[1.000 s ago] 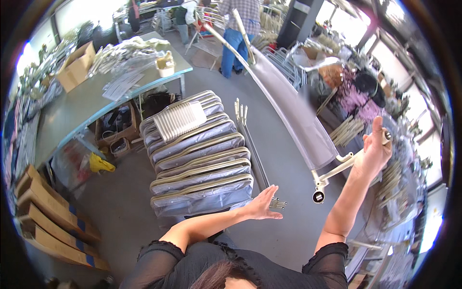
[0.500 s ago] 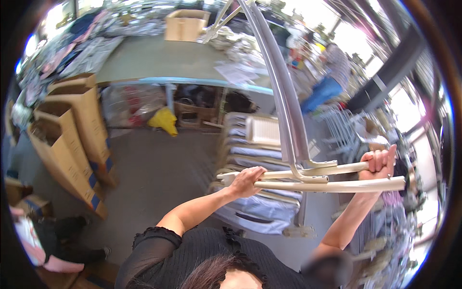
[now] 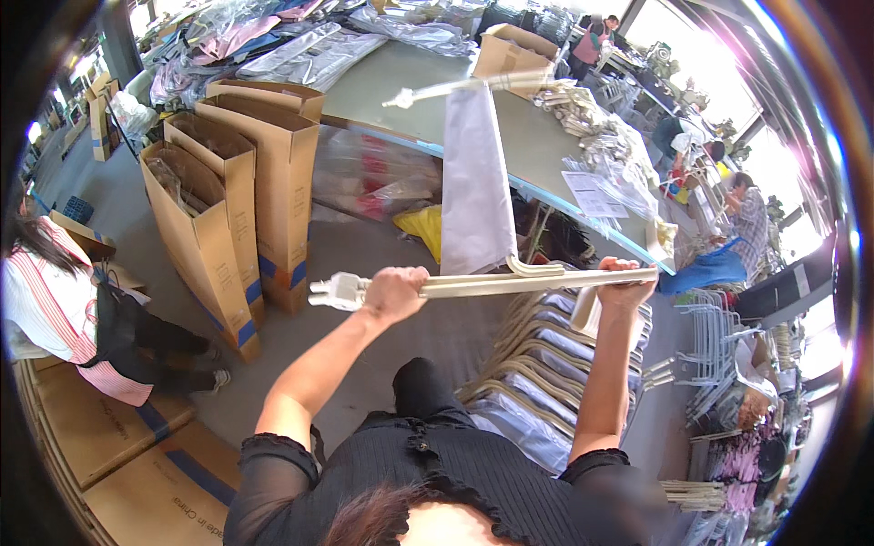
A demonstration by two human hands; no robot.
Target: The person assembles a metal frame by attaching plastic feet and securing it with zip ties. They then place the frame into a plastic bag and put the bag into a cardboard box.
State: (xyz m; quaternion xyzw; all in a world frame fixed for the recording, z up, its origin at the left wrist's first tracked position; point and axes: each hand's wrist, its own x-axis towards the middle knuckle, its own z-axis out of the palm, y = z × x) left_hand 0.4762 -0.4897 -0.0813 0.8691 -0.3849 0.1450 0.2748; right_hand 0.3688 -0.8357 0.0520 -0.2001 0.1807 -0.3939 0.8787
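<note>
A folded frame of cream tubes with a pale grey fabric panel is held up in front of me, tubes running crosswise and the fabric rising away toward the table. My left hand is wrapped round the tubes near their left end, beside a white plastic fitting. At the right end, my right hand is closed over the same tubes. The frame's far crosspiece hangs in front of the worktable. Beneath my right forearm lies a row of similar cream-tubed frames with blue-grey fabric.
Tall open cardboard boxes stand at left, flat cartons at lower left. A co-worker is near them. The long worktable carries a carton and bagged parts. More people are at far right, beside metal frames.
I have turned leftward, so the boxes and co-worker appear farther into view. The frame has swung left and its two tubes now lie closer together. Both hands still grip it.
</note>
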